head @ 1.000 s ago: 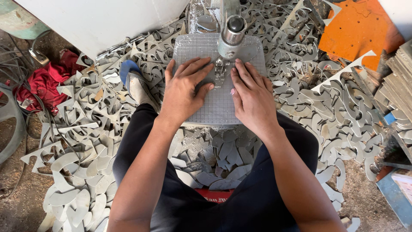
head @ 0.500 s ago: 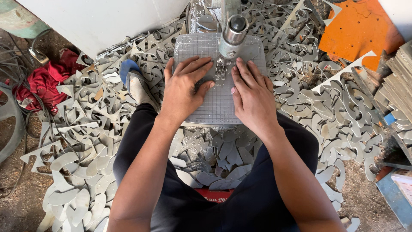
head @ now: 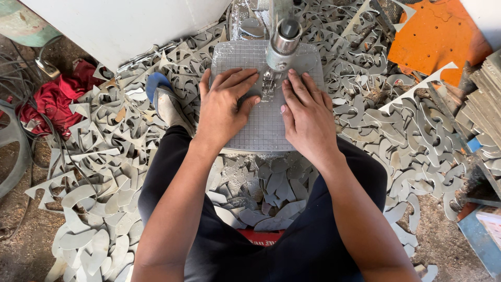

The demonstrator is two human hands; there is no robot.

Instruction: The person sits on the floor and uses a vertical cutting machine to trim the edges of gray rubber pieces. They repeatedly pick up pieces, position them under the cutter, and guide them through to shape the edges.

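Dirt floor (head: 31, 250) littered with grey cut-out offcuts (head: 417, 136). Orange perforated panel (head: 433, 36) at 1 o'clock, red cloth (head: 52, 96) at 9. Grey gridded sheet (head: 266, 130) on saw desk, centre-top. Left hand (head: 224, 112) and right hand (head: 308, 117) pressed flat on sheet, fingers spread, flanking blade (head: 269, 86).

Grey cut-out scraps (head: 428, 141) litter the floor; orange board (head: 433, 39); perhaps red cloth (head: 49, 99).

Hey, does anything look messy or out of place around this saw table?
Yes: grey cut-out scraps litter the floor all around the gridded table. Both hands, left hand and right hand, press flat very close to the blade.
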